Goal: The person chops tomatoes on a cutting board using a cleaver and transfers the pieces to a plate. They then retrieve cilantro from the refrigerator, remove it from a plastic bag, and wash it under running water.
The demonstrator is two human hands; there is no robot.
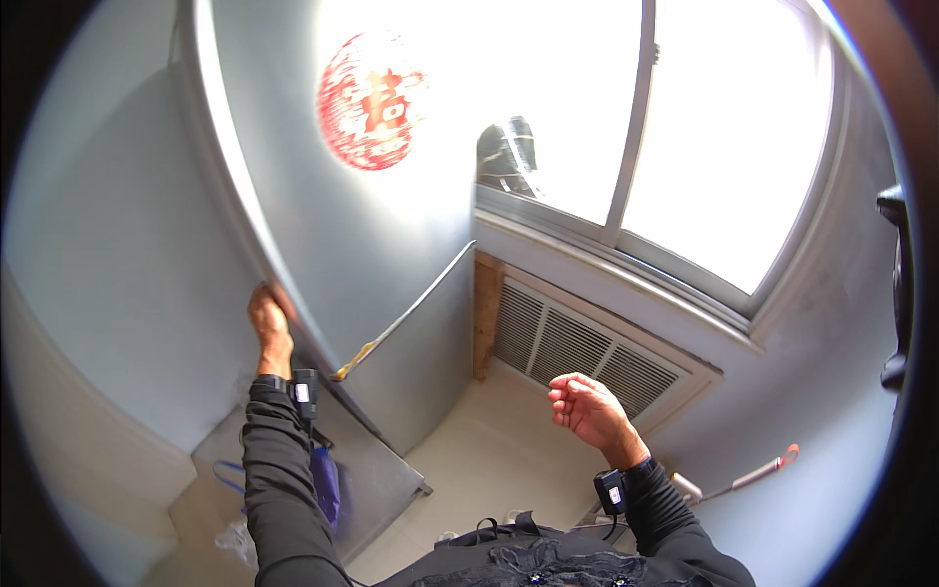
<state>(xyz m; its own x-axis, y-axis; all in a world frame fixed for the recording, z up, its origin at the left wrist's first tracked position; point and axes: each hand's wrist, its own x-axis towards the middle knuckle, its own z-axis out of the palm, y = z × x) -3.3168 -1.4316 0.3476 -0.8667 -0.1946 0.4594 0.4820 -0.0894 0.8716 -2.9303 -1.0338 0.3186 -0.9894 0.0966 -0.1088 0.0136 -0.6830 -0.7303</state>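
My left hand (269, 323) is at the edge of a tall grey door-like panel (315, 242), pressed to it at about mid-height, with its fingertips hidden. The panel has a glossy face and carries a round red paper-cut decoration (373, 110) bearing a character. Below it is a lower grey panel (418, 367), split off by a slanted seam with yellowish tape or residue at its near end. My right hand (594, 414) hovers in the air before a louvred vent, palm partly up, fingers loosely curled and holding nothing. Both wrists wear small black devices.
A sliding window (612, 176) glares above the louvred grille (565, 334); dark shoes (506, 158) sit beyond its sill. At right a long-handled tool (755, 473) leans by the wall. Purple fabric (324, 484) and a clear plastic bag (236, 543) lie at lower left.
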